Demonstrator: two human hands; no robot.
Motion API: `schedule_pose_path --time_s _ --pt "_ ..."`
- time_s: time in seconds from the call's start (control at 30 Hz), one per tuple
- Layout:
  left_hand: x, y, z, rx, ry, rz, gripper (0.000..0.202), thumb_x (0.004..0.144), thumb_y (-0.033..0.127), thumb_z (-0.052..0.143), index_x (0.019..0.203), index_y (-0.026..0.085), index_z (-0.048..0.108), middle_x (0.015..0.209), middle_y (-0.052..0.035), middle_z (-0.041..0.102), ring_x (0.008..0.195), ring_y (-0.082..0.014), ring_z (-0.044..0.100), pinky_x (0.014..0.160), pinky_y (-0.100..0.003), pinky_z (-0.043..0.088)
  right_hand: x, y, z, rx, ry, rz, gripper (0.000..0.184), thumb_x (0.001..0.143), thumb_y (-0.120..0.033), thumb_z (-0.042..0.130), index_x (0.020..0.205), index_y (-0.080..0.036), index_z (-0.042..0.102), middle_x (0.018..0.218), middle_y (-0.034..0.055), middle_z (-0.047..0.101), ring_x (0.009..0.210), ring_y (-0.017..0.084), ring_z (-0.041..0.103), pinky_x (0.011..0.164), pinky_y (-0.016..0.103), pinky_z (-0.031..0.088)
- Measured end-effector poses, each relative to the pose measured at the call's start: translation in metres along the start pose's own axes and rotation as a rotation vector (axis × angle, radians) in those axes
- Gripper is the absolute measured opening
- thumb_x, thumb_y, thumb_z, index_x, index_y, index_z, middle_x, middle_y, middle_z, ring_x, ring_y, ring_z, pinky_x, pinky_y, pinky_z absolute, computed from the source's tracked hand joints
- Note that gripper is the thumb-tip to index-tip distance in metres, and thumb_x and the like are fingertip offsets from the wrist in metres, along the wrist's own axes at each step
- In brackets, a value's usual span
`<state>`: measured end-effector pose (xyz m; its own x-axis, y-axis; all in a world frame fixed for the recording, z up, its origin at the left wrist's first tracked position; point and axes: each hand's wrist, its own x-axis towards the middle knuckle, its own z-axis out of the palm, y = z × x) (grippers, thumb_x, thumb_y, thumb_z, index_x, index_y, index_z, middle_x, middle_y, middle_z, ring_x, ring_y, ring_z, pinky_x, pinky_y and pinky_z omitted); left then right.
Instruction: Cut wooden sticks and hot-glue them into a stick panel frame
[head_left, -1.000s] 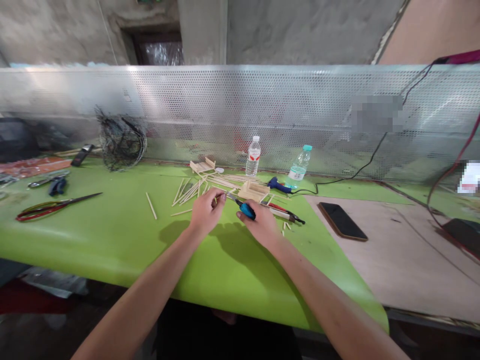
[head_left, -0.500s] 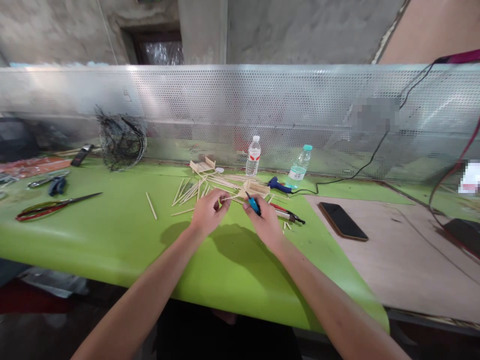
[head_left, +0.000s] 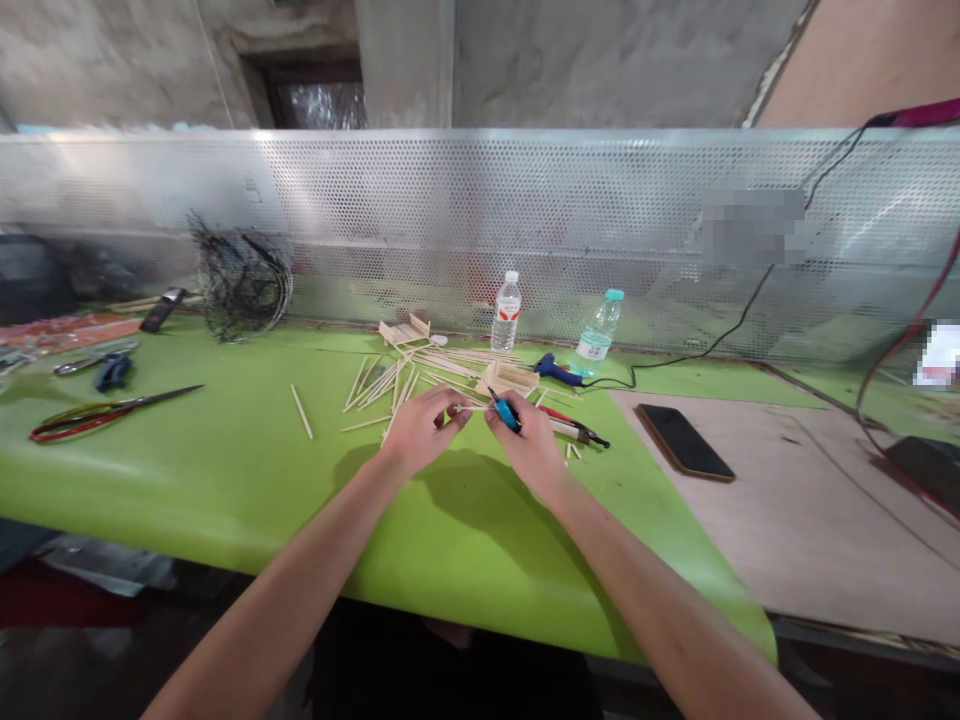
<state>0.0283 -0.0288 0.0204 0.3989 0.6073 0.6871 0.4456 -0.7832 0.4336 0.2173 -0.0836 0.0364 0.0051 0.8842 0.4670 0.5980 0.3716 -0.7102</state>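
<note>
Table (head_left: 225,490): green, under both hands.
Left hand (head_left: 420,430): finger and thumb pinched on a thin stick (head_left: 475,407).
Right hand (head_left: 531,440): fingers wrapped around a blue tool (head_left: 507,413).
Frame (head_left: 514,377): wooden, just beyond the right hand.
Tool: dark tip angled away.
Stick: bridging the gap between the hands.

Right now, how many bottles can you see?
2: a white-capped bottle behind the wooden sticks, and a teal-capped bottle to its right, near the blue glue gun. None looks hidden.
</note>
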Motion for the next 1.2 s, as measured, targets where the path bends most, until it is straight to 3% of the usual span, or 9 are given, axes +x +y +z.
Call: schedule_pose_path --time_s 0.53,0.8,1.2 --pt "0.0005 0.0039 -0.0013 0.024 -0.017 -0.043 0.014 0.093 0.03 0.057 0.096 0.021 0.068 0.093 -0.0012 0.07 0.055 -0.0073 0.05 0.056 -0.024 0.042 0.001 0.0043 0.0005 -0.063 0.022 -0.009 0.012 0.087 -0.033 0.054 0.083 -0.022 0.055 0.066 -0.004 0.053 0.06 0.014 0.047 0.059 0.026 0.032" --pt "-0.0003 0.0034 0.0011 0.002 -0.145 -0.096 0.018 0.094 0.03 0.056 0.101 0.022 0.07 0.106 -0.0031 0.073 0.057 -0.0084 0.057 0.056 -0.025 0.047 0.0003 0.0023 0.0004 -0.08 -0.03 0.003 0.014 0.089 -0.034 0.052 0.082 -0.022 0.053 0.064 -0.0041 0.051 0.058 0.014 0.045 0.057 0.026 0.03" --pt "0.0007 0.0067 -0.0016 0.057 -0.18 -0.082 0.017 0.094 0.028 0.055 0.097 0.024 0.072 0.096 -0.001 0.075 0.064 -0.0122 0.061 0.061 -0.027 0.046 0.0011 0.0073 0.003 -0.139 -0.004 -0.028 0.013 0.086 -0.034 0.054 0.079 -0.023 0.051 0.063 -0.0039 0.05 0.057 0.015 0.043 0.057 0.026 0.029"
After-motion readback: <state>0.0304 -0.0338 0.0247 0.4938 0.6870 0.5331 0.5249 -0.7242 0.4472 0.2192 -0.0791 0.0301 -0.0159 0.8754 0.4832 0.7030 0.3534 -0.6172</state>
